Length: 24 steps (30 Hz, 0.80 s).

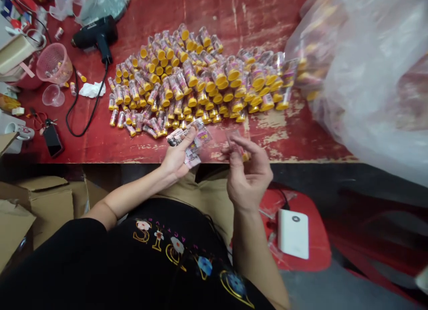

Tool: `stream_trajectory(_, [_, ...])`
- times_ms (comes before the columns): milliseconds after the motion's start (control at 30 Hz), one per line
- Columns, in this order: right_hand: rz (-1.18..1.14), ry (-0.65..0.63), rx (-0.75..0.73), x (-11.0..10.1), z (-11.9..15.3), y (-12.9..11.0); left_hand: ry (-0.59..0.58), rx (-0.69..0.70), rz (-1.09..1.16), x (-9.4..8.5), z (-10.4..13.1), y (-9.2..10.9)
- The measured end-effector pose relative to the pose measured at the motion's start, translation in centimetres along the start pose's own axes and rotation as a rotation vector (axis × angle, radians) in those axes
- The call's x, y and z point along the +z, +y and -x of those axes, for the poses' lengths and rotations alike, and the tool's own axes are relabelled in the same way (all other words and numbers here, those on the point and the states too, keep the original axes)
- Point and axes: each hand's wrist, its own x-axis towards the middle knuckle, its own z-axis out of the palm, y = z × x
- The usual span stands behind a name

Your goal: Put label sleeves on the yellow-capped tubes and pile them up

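Note:
My left hand (177,157) grips a bunch of printed clear plastic sleeves (200,136), thumb on top, over the table's front edge. To its right, my right hand (249,169) is closed in a pinch around a small yellow-capped tube (245,156), with clear, pinkish printed film showing above the fingers. Motion blur and the fingers hide part of this tube. Just beyond both hands lies a big heap of small clear tubes (187,74) with yellow caps and pink-purple printed wraps.
A black heat gun (96,36) lies at the back left, its cord looping forward. Left of it are a pink basket (55,65), a clear cup (53,96) and a phone (52,138). A large plastic bag (368,78) fills the right. Below, a white power bank (293,234) sits on a red stool (317,252).

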Motion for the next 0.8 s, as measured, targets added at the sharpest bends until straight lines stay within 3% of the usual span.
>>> stream_trajectory(100, [-0.016, 0.037, -0.008, -0.4, 1.6, -1.2, -0.025, -0.027, 0.042, 0.3, -0.1, 0.1])
stream_trajectory(233, [-0.024, 0.100, -0.002, -0.2, 3.0, -0.8, -0.029, -0.020, 0.052, 0.6, 0.3, -0.4])
stream_trajectory(467, [-0.129, 0.221, 0.063, -0.1, 3.0, 0.2, 0.017, 0.208, 0.080, 0.9, -0.7, -1.4])
stream_trajectory(633, [-0.058, 0.212, 0.035, -0.1, 3.9, 0.3, 0.062, 0.086, 0.027, 1.3, -1.3, -1.3])
stream_trajectory(800, [0.095, 0.249, -0.143, 0.2, 3.8, 1.1, 0.066, 0.010, 0.054, 1.6, -0.4, -1.7])
